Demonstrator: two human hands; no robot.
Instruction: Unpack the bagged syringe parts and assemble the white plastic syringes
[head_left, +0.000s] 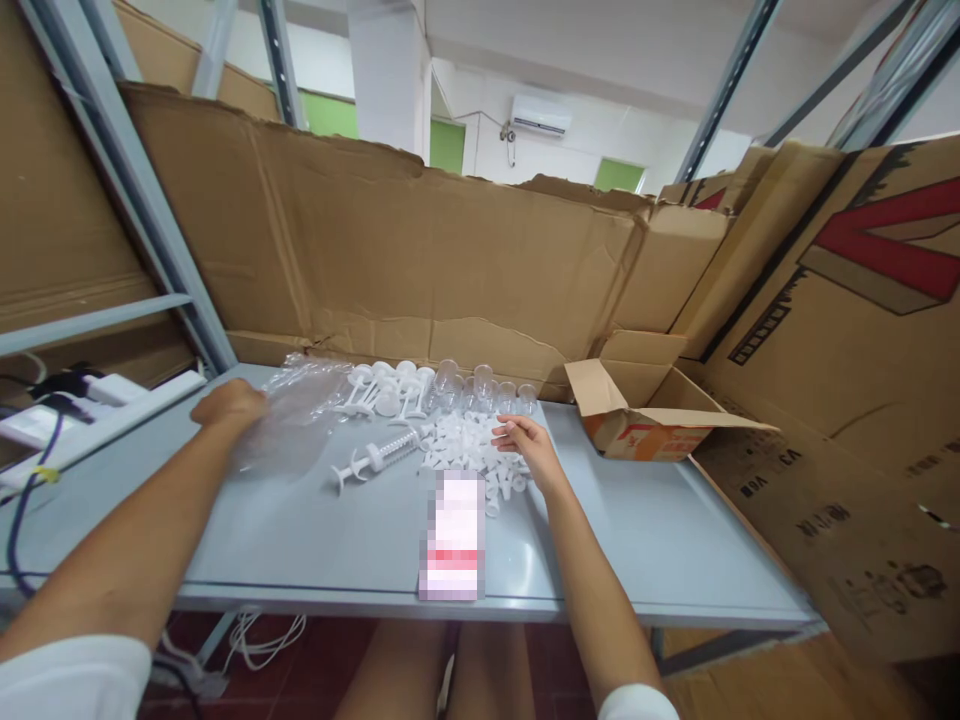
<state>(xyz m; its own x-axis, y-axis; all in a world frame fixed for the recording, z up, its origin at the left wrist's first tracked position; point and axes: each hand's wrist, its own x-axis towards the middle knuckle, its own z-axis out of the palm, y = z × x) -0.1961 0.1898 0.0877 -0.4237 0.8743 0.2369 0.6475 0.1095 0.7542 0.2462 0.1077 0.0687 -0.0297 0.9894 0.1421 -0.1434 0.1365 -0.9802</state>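
Note:
My left hand (231, 405) is closed around the edge of a clear plastic bag (300, 400) on the left of the table. My right hand (527, 447), its fingers stretched out and somewhat apart, is over the right side of a pile of small white plastic nozzles (461, 440). Left of that pile lies a large white syringe-like tool (379, 455) with a ringed barrel. Behind it are several white plungers (386, 390) with round ends. Several clear plastic cups or barrels (480, 385) stand beside them at the back.
An open cardboard box (652, 435) sits on the right of the grey table (300, 545). A pixelated white and red rectangle (454, 540) is at the front edge. Tall cardboard (450, 250) walls the back, with a power strip (112, 430) and cables at left.

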